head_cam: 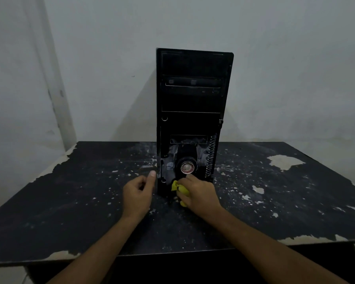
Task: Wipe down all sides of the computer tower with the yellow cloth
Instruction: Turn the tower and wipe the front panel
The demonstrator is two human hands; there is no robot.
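A black computer tower (193,103) stands upright on the table, its front panel facing me. Smeared streaks show around the round button low on that panel. My right hand (199,193) grips a bunched yellow cloth (177,188) and presses it against the bottom of the front panel. My left hand (139,191) is at the tower's lower left edge, its thumb against the corner and its fingers loosely curled, holding nothing. Most of the cloth is hidden under my right hand.
The worn black table (70,201) has peeling patches and pale specks. A grey wall (295,68) rises close behind the tower. Bare tabletop lies left and right of the tower; the front edge (172,254) is near my forearms.
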